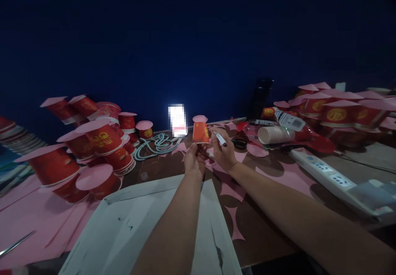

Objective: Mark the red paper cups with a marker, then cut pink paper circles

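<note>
My left hand (pixel 194 159) is closed round the lower rim of a red paper cup (pixel 201 132) held upside down, with a pink paper disc (pixel 200 118) on its top. My right hand (pixel 223 148) also touches the cup and grips a white marker pen (pixel 220 138) between its fingers. Both hands are raised above the brown table (pixel 262 229), in front of a dark blue wall.
Piles of red cups capped with pink discs lie at the left (pixel 93 143) and right (pixel 337 110). A white tray (pixel 130 225) sits near me. Pink paper scraps (pixel 229 188), a coiled cable (pixel 156 144), scissors (pixel 239 142), a stack of cups (pixel 275 135) and a white power strip (pixel 328 176) cover the table.
</note>
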The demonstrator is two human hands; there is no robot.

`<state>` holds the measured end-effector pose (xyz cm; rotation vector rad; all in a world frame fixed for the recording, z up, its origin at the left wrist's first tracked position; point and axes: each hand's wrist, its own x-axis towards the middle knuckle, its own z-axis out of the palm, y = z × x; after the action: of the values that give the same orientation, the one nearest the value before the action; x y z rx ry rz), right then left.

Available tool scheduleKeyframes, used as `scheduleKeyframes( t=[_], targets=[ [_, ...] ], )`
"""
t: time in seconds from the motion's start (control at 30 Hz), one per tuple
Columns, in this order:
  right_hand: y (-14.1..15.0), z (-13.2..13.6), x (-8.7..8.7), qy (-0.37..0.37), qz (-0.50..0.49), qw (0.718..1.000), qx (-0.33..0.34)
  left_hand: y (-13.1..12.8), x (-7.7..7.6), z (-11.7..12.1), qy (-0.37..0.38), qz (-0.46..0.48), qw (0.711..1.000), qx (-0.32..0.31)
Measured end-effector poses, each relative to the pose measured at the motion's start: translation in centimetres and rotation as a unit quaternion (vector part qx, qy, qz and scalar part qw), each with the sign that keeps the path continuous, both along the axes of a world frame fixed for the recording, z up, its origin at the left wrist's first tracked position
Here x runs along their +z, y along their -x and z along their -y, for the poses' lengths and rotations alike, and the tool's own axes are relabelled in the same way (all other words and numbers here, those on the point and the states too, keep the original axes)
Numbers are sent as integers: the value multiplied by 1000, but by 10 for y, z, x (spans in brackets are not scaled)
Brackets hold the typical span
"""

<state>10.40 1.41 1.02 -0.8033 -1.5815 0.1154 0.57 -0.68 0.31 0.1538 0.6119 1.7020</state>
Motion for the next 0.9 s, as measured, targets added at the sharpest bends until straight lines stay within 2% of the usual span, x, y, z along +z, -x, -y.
scheduleKeyframes(
  t=[0.13, 0.23, 0.4, 0.5, 0.63, 0.77, 0.9],
  targets=[
    [-1, -8, -4, 90, -67, 994, -15, 0, 4, 1, 18, 12, 1000, 10],
    [0, -13, -7, 178, -114, 977, 11, 1, 6, 3, 15, 22, 1000, 1],
    [6, -13, -6, 309, -218, 919, 109, 2, 8, 5, 12, 32, 999, -27],
    [6, -13, -6, 313, -247, 911, 107, 0, 8, 5, 15, 18, 999, -37],
    [3, -16, -9, 289, -208, 932, 63, -6, 6, 7, -33, -36, 998, -44],
    [1, -16, -11, 274, -168, 946, 53, -9, 4, 7, -47, -72, 995, -53],
    [0, -13, -8, 175, -124, 976, 21, -8, 2, 4, -30, -61, 997, -27]
  ],
)
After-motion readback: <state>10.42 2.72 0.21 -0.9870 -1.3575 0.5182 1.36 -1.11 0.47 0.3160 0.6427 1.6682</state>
